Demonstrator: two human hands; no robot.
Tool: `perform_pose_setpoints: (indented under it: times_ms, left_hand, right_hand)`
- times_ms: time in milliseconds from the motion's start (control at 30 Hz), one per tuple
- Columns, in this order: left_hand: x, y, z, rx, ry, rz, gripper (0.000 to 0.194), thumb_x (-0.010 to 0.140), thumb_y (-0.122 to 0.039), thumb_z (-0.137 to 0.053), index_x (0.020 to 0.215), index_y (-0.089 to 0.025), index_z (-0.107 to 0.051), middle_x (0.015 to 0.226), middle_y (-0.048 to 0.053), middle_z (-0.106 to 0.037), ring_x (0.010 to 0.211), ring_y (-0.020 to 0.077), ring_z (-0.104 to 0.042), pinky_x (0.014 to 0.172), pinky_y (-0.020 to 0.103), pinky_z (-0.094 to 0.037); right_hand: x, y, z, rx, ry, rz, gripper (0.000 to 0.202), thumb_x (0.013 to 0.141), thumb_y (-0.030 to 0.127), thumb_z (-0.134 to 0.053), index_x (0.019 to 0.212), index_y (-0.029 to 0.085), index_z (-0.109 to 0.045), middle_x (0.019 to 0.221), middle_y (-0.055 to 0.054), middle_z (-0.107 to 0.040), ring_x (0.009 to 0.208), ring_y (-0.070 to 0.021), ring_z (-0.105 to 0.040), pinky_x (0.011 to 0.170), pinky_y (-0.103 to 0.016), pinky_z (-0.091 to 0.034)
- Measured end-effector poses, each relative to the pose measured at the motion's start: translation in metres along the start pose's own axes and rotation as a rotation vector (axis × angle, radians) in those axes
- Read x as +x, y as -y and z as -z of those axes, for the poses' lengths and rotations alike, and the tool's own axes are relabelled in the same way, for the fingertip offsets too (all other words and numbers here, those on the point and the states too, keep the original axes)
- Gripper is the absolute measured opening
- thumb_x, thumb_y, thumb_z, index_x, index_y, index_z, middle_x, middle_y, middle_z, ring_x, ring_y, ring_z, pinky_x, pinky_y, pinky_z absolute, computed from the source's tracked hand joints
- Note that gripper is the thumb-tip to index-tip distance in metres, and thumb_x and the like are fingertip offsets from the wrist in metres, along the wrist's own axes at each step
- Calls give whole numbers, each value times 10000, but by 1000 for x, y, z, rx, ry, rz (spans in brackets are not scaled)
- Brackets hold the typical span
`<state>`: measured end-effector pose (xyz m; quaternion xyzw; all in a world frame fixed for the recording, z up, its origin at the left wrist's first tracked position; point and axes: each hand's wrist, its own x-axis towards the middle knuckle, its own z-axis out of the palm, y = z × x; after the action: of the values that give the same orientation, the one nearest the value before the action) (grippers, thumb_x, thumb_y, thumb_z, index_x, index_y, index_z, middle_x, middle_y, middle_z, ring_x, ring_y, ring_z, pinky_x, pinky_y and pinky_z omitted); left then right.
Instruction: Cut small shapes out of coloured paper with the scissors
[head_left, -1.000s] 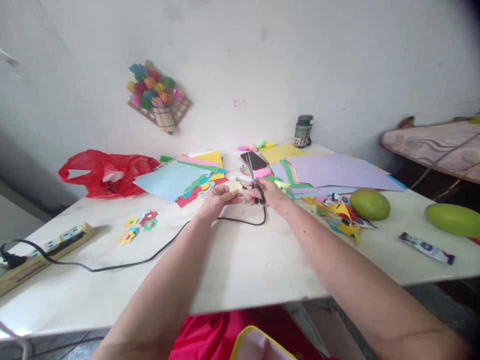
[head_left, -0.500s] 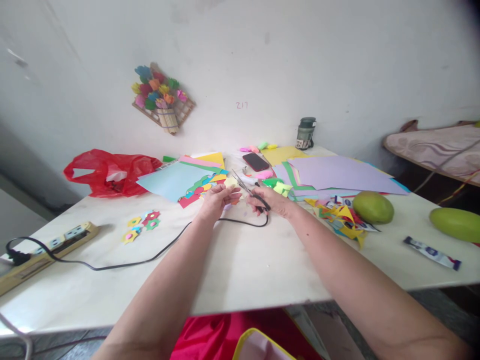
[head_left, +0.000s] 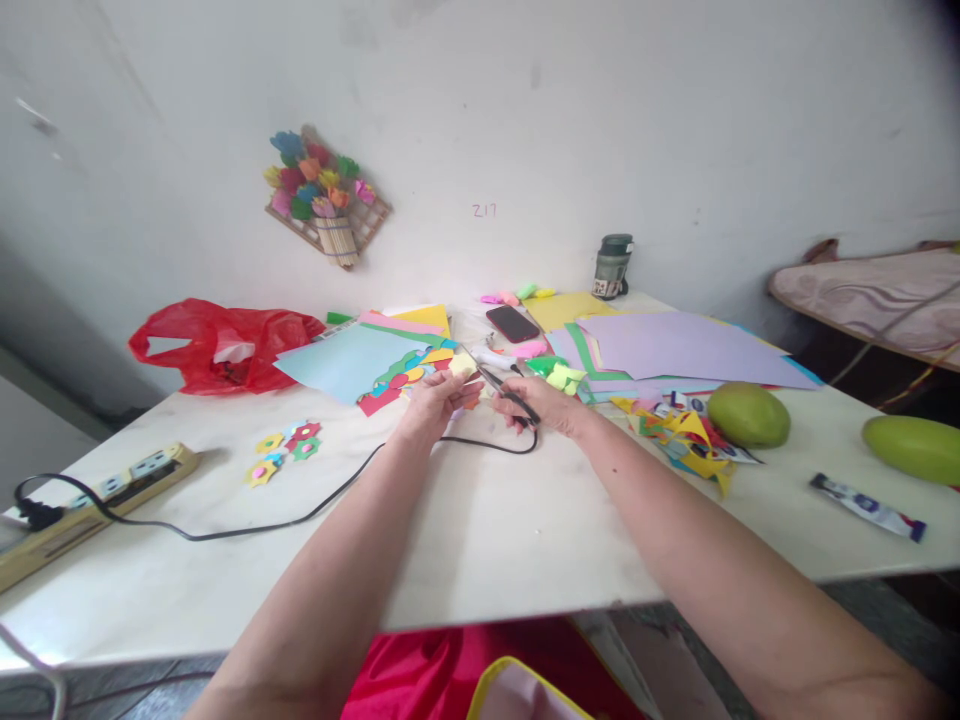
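Between the fingers of my left hand [head_left: 436,404] is a small pale yellow piece of paper [head_left: 463,364]. My right hand [head_left: 541,402] is closed round the dark handles of a pair of scissors [head_left: 490,378], whose blades point up and left to the paper's edge. Just left of my left hand lie cut paper pieces [head_left: 397,381] in red, yellow, green and blue. Several paper flowers [head_left: 304,431] with coloured centres sit farther left on the table. Beyond my right hand rest bright green and pink soft lumps [head_left: 564,376].
A black cable [head_left: 300,519] runs from a power strip [head_left: 112,492] and passes under my hands. A red plastic bag [head_left: 217,345] and paper sheets stand behind at left. At right are purple paper [head_left: 675,345], paper scraps [head_left: 686,440], green fruit [head_left: 748,414] and a tube [head_left: 868,507]. A phone [head_left: 512,323] lies behind.
The scissors' blades have turned slightly and come closer together at the pale yellow paper. Both hands stay in nearly the same place.
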<state>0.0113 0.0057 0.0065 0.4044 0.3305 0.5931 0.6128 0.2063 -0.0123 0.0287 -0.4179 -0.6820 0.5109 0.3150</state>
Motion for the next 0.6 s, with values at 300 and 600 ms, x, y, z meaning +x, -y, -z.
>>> perform_pose_setpoints:
  times_ms: [300,600]
  left_hand:
    - [0,1,-4,-42,-28,-12,309,572,-222,-898,690,-126,-629,716,49,-722,708,175,-729,758,287,-566]
    - [2,7,-6,-57,-59,-21,296,618,-237,-874,701,-147,-605,703,27,-703,727,156,-719,742,268,-555]
  right_hand:
    - [4,-3,-4,9,-29,38,281,741,370,-796,795,178,-598,523,45,-584,407,-78,-516,385,-191,-404]
    - [-2,12,-14,105,-86,21,325,662,358,-843,717,179,-577,506,64,-540,429,-75,-507,390,-187,-417]
